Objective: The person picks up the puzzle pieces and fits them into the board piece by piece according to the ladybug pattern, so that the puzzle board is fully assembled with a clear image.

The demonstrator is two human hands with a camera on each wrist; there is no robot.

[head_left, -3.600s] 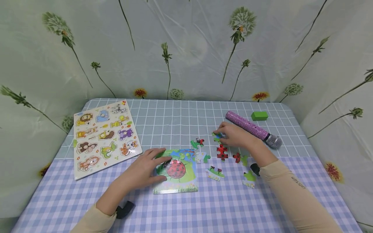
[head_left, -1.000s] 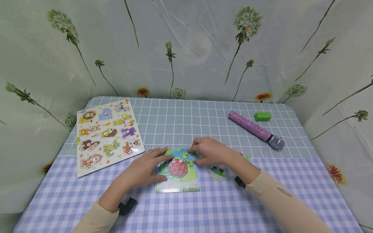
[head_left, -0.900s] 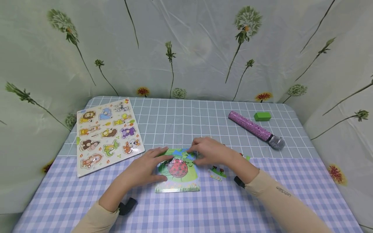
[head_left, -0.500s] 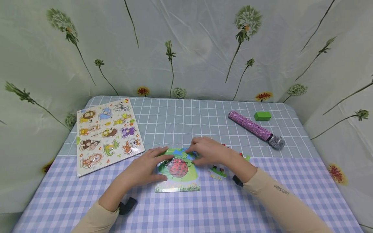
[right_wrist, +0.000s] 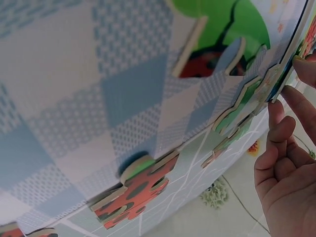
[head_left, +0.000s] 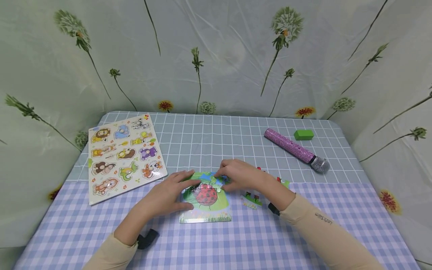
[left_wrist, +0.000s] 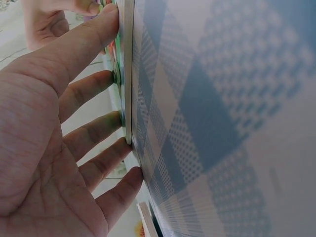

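The ladybug puzzle board (head_left: pixel 205 216) lies on the checked cloth. My left hand (head_left: pixel 163 195) rests spread on its left side; in the left wrist view my left hand (left_wrist: pixel 54 133) has its fingertips and thumb along the board's edge. At the board's upper right, my right hand (head_left: pixel 241 175) pinches a blue-green puzzle piece (head_left: pixel 218 181) against the board between thumb and index finger. The right wrist view shows my right hand (right_wrist: pixel 291 182) with its other fingers curled. How well the piece sits there cannot be told.
Right of the board lie a green-and-white piece (head_left: pixel 253 199), a red spotted piece (right_wrist: pixel 140 190) and other loose pieces, partly behind my right forearm. An animal puzzle board (head_left: pixel 113 189) is at left. A pink glittery microphone (head_left: pixel 291 147) and green block (head_left: pixel 303 135) lie at back right.
Since the earliest frame, my right hand has carried a piece leftward from beside the microphone to the board's upper right. Over the last second it has shifted only slightly. My left hand stays in place.
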